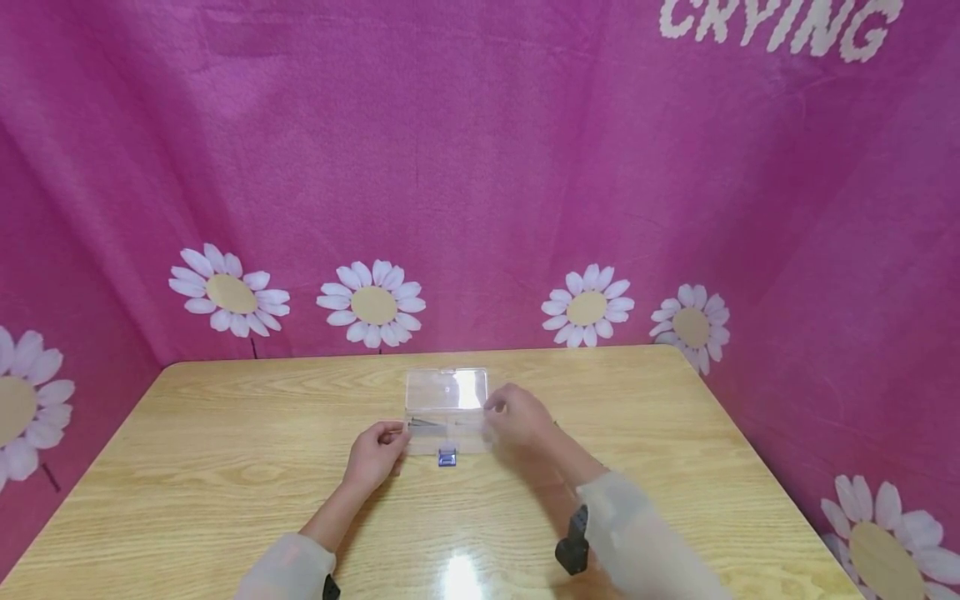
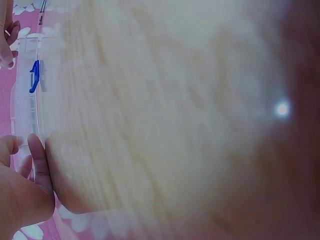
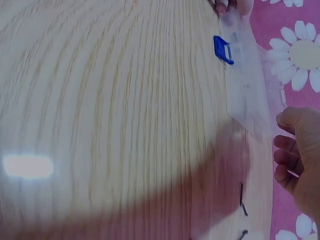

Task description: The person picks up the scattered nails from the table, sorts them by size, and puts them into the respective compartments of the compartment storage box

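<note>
A clear plastic box (image 1: 427, 446) with a blue latch (image 1: 447, 457) lies on the table, its see-through lid (image 1: 442, 389) raised at the back. Thin dark screw-like pieces (image 1: 426, 422) show in its left compartment. My left hand (image 1: 375, 457) grips the box's left end between thumb and fingers. At the right end is my right hand (image 1: 521, 417), blurred, with bent fingers. In the right wrist view its thumb (image 3: 287, 117) overlaps the edge of the lid; I cannot tell whether it pinches it.
More thin dark pieces (image 3: 242, 195) lie on the wooden table (image 1: 225, 467) to the right of the box. Behind the table hangs a pink cloth (image 1: 480, 167) with daisies, which also runs along both sides. A bright reflection shines near the front.
</note>
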`<state>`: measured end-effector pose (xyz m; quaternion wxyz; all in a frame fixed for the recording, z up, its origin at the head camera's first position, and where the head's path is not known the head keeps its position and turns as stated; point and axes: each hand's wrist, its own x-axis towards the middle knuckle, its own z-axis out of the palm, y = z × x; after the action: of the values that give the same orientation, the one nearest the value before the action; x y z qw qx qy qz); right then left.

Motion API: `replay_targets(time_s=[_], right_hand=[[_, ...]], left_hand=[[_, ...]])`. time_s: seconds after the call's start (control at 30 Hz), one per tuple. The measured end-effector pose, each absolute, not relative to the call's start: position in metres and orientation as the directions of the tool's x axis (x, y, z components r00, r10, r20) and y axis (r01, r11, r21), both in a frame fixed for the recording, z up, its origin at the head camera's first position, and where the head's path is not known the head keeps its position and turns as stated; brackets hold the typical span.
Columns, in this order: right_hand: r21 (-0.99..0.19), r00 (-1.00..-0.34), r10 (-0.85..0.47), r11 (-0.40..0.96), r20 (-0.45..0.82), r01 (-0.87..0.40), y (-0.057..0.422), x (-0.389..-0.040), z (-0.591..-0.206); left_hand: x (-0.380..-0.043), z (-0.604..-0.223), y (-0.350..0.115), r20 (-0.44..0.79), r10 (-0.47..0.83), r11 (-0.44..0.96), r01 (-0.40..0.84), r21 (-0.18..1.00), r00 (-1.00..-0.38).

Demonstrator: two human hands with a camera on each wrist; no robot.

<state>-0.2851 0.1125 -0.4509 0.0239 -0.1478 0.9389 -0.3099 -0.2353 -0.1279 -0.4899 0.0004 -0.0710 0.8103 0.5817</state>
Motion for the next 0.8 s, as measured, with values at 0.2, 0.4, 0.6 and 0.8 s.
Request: replay_targets(time_s=[0.2,0.4,0.6,0.8], right_hand=[[-0.540,-0.952,-0.299,0.792,0.063,-0.284,0.128,-0.289,-0.451],[-0.511,-0.956,-0.291,0.815,0.045,-0.273,0.143,-0.289,-0.454],[-0.491,-0.952,-0.301,0.822,0.055,-0.288,0.157,-0.287,-0.455],[-0.478,-0.952,-0.298,0.828,0.068,-0.293,0.173,-0.285,-0.456]], left_hand=[[-0.236,-0.490,-0.128,-0.084,-0.115,0.308,-0.116,0.944,-0.990],[-0.236,-0.489,-0.128,-0.091,-0.114,0.303,-0.122,0.945,-0.989],[-0.236,-0.490,-0.128,-0.091,-0.114,0.305,-0.122,0.944,-0.989],[-0.237,-0.491,-0.128,-0.093,-0.115,0.305,-0.125,0.944,-0.989]])
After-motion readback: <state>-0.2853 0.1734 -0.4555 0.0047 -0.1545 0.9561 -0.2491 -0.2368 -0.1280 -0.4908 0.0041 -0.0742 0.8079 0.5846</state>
